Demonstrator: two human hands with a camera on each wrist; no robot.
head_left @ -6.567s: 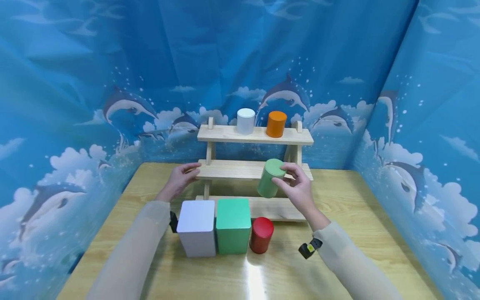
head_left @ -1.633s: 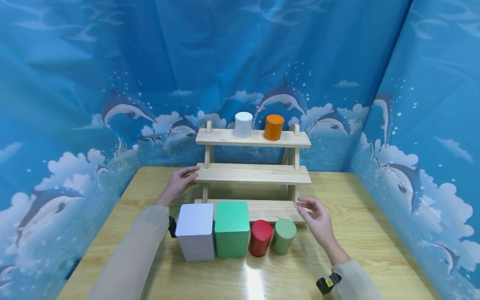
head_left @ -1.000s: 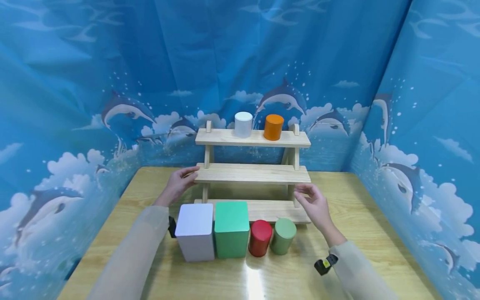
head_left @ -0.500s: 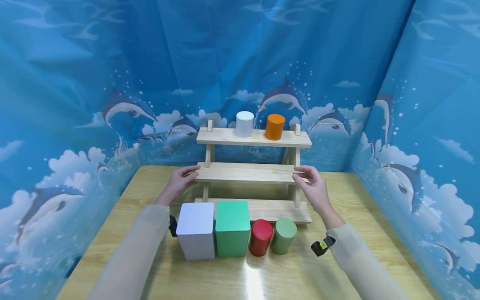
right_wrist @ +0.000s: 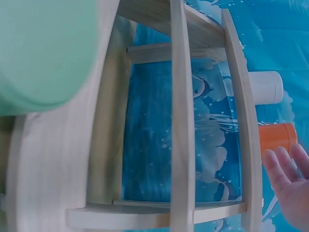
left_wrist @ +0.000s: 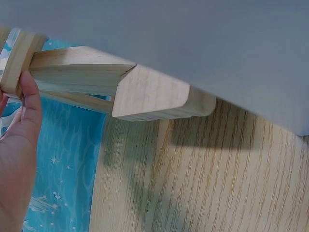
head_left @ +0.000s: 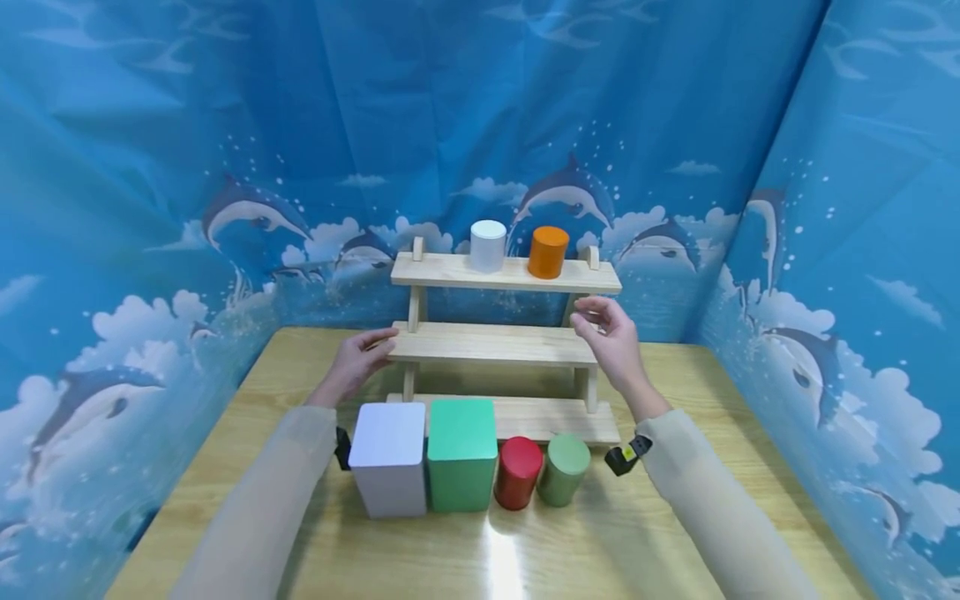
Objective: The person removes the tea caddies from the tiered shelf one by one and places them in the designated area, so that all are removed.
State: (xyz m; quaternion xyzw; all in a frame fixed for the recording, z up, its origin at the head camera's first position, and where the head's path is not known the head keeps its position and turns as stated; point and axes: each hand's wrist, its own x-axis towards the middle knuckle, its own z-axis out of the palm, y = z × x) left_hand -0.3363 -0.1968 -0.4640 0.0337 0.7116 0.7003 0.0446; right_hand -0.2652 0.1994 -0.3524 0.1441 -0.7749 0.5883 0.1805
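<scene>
A three-step wooden display stand [head_left: 495,343] stands on the table. My left hand [head_left: 356,365] holds the left end of its middle board, and in the left wrist view the thumb and fingers pinch that board end [left_wrist: 21,58]. On the top board are a white cylinder [head_left: 488,247] and an orange cylinder [head_left: 548,252]. Empty, my right hand [head_left: 613,346] hovers before the stand's right side with loosely bent fingers. The right wrist view has its fingertips near the orange cylinder [right_wrist: 278,137], with no contact clear.
In front of the stand, a row holds a pale lavender box [head_left: 388,458], a green box [head_left: 462,454], a red cylinder [head_left: 517,472] and a light green cylinder [head_left: 564,468]. A blue dolphin-printed curtain [head_left: 450,125] surrounds the wooden table [head_left: 420,558] at back and sides.
Earlier, my right hand held the light green cylinder; it now stands beside the red one. Since then the empty right hand has risen from the bottom board past the middle one. The left hand stays put.
</scene>
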